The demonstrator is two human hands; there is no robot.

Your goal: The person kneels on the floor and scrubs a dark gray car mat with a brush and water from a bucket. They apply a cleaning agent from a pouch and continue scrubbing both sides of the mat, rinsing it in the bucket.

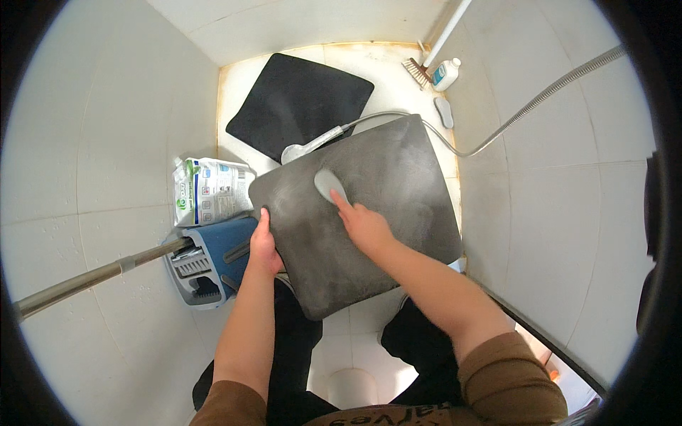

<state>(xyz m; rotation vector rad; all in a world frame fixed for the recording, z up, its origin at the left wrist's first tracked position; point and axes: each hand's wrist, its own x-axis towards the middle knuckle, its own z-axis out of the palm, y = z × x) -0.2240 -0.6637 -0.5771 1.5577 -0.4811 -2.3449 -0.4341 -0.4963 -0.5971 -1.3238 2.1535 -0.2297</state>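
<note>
A large grey mat point(389, 175) with rounded corners is held up in front of me. My left hand point(265, 243) grips its left edge, thumb on top and fingers hidden beneath. In my right hand point(365, 223) is a pale grey oval scrubbing brush point(330, 185), pressed against the mat's upper surface; its bristles are not visible. Behind the mat, a white shower head point(311, 145) on a metal hose lies partly over a black mat point(306, 101) on the floor.
At left stand a liquid detergent pouch point(213, 191) and a blue-grey mop bucket point(218, 237) with a metal pole point(106, 274). By the right wall are a long-handled floor brush point(418, 73), a white bottle point(446, 74) and a small grey brush-like item point(443, 112). The shower hose point(554, 88) crosses the right side.
</note>
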